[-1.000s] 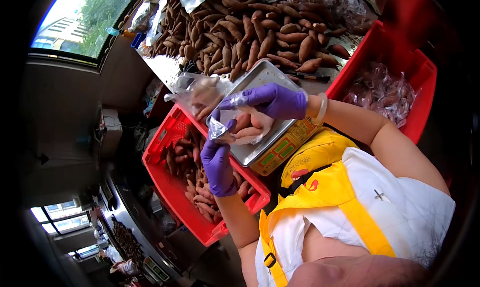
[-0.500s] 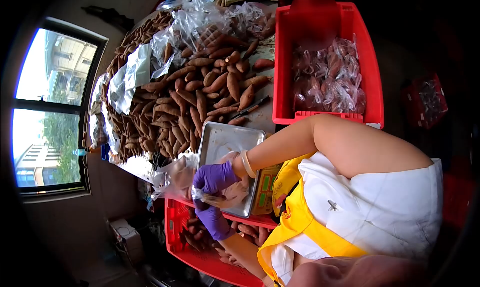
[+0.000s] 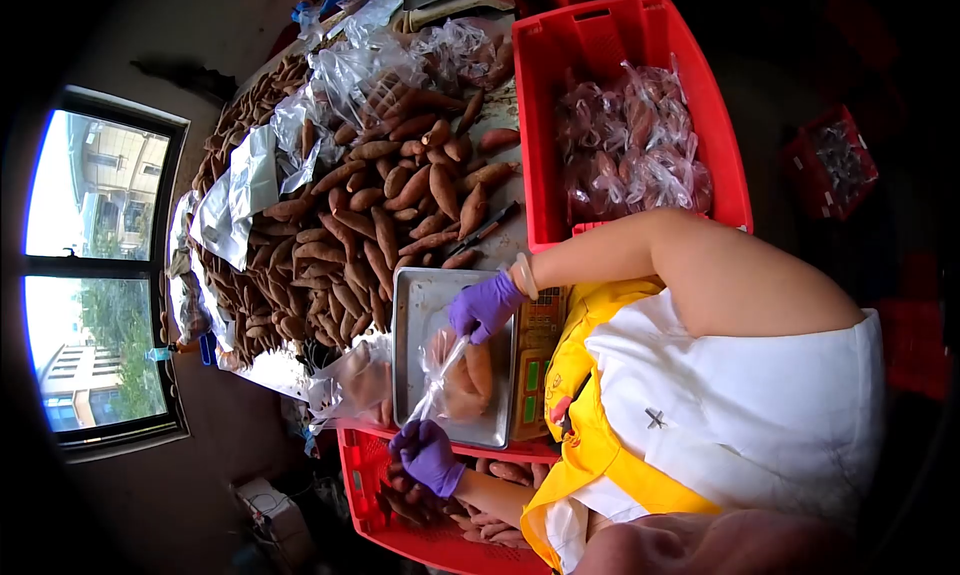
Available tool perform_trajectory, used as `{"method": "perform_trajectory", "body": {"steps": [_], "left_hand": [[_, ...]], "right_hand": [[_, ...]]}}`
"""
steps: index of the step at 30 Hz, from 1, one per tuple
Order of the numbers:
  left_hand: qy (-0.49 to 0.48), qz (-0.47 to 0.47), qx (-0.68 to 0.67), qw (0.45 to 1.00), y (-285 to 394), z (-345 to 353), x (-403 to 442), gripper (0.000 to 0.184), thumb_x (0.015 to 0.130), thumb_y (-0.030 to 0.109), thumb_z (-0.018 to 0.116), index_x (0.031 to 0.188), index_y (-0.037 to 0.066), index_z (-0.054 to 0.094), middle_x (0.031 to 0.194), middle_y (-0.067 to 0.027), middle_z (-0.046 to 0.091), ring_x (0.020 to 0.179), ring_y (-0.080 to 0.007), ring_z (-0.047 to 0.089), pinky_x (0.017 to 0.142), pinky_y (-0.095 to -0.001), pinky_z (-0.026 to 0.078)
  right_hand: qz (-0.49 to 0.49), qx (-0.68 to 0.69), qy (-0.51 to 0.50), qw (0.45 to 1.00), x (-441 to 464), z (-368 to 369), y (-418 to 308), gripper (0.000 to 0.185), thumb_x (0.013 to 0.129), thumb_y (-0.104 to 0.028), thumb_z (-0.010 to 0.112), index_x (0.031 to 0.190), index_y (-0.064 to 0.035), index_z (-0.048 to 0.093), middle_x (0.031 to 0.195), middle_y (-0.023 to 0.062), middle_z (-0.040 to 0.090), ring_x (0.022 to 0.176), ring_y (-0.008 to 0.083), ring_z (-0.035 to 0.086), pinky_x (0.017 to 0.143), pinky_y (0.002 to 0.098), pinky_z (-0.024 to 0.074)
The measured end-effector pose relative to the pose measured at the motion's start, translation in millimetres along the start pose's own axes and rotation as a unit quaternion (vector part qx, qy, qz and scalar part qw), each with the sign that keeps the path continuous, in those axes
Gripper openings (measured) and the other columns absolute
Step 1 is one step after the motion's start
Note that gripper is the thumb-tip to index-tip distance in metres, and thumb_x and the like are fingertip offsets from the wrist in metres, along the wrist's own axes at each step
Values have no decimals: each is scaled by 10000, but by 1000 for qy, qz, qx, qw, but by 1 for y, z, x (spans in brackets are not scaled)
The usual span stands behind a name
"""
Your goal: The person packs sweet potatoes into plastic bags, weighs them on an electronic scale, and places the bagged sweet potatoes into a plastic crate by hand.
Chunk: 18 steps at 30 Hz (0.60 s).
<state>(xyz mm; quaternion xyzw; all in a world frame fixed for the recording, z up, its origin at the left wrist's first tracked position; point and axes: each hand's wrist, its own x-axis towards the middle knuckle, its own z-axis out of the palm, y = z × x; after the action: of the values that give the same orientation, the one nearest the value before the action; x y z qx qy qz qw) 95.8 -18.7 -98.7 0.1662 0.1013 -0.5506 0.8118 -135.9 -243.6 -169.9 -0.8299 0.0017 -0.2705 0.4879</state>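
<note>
A clear plastic bag of sweet potatoes (image 3: 478,375) rests on the metal tray (image 3: 412,310) of a weighing scale (image 3: 533,400). Its twisted plastic is drawn out in a strip between my two purple-gloved hands. My right hand (image 3: 485,307), above the bag, is closed on one end of the strip. Lower down, past the tray's edge, my left hand (image 3: 427,458) pinches the other end. Against the tray's far edge lies another clear bag (image 3: 355,380) with sweet potatoes showing through.
Loose sweet potatoes (image 3: 330,245) are heaped over the table, with plastic bags (image 3: 350,80) among them and a black-handled tool (image 3: 485,227) beside them. A red crate (image 3: 735,165) holds bagged sweet potatoes. Another red crate (image 3: 370,515) holds loose ones below my left hand.
My hands were together at the bag's gathered plastic; now they are apart, the right over the tray and the left lower, with the plastic stretched between. The view has shifted slightly.
</note>
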Motion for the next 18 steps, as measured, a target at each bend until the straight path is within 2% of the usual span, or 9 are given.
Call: {"method": "perform_trajectory", "body": {"steps": [2, 4, 5, 7, 10, 12, 15, 17, 18], "left_hand": [[126, -9, -74, 989, 5, -65, 18, 265, 774, 28, 453, 900, 58, 685, 900, -1, 703, 727, -132, 609, 605, -314, 381], [51, -53, -128, 989, 0, -69, 16, 336, 876, 108, 443, 1172, 60, 594, 1113, -78, 649, 715, -127, 571, 646, -286, 383], [15, -78, -152, 985, -3, -72, 15, 406, 928, 148, 438, 1309, 61, 549, 1220, -117, 622, 709, -125, 552, 666, -272, 384], [7, 40, 182, 982, -19, -23, -15, 413, 918, 154, 479, 1308, 34, 543, 1220, -103, 621, 769, -123, 570, 686, -247, 405], [-46, 204, 630, 748, -24, 29, -22, 438, 904, 163, 540, 1308, -6, 533, 1221, -83, 620, 859, -120, 595, 715, -210, 437], [-81, 134, 667, 729, -29, 41, -14, 488, 765, 47, 702, 1235, -20, 586, 1064, -61, 649, 870, -116, 585, 705, -235, 465], [-42, 111, 747, 655, -50, 34, -3, 339, 740, -30, 658, 1079, -39, 656, 938, -71, 666, 795, -138, 602, 716, -253, 483], [76, 223, 746, 623, -10, -11, 10, 289, 764, -19, 621, 1049, -45, 662, 908, -72, 676, 764, -140, 601, 662, -252, 494], [138, 298, 710, 623, 22, -43, 17, 294, 758, -8, 626, 1049, -32, 664, 893, -47, 674, 761, -132, 595, 628, -245, 482]], "right_hand": [[-43, -140, -112, 983, -17, 11, -12, 201, 773, -240, 634, 766, -41, 660, 770, 180, 633, 673, 324, 599, 627, 409, 470], [85, -21, -162, 983, -20, 31, -36, 137, 759, -139, 609, 819, -32, 668, 751, 157, 627, 731, 297, 613, 690, 376, 481], [81, 123, -64, 987, -12, 40, -50, 181, 770, -103, 593, 918, -62, 689, 803, 134, 658, 771, 243, 628, 708, 349, 489], [166, 308, -4, 937, 18, 24, -101, 332, 795, -51, 576, 1099, -125, 689, 919, 94, 700, 847, 157, 643, 747, 303, 501], [232, 256, 9, 938, 64, 23, -98, 434, 802, -87, 642, 1225, -186, 642, 978, 67, 715, 861, 132, 650, 760, 274, 504], [96, 222, 81, 967, 84, 57, -71, 447, 778, -128, 703, 1220, -172, 645, 916, 52, 720, 820, 138, 650, 754, 267, 496], [135, 309, 42, 941, 89, 77, -60, 232, 746, -183, 718, 934, -48, 706, 833, 60, 710, 746, 152, 633, 702, 297, 492], [89, 173, 107, 975, 73, 68, -23, 204, 721, -229, 676, 796, -45, 719, 731, 58, 699, 704, 150, 637, 659, 300, 491], [200, 211, 42, 956, 51, 42, -21, 192, 691, -224, 647, 737, -57, 731, 710, 60, 698, 670, 152, 626, 641, 298, 480]]}}
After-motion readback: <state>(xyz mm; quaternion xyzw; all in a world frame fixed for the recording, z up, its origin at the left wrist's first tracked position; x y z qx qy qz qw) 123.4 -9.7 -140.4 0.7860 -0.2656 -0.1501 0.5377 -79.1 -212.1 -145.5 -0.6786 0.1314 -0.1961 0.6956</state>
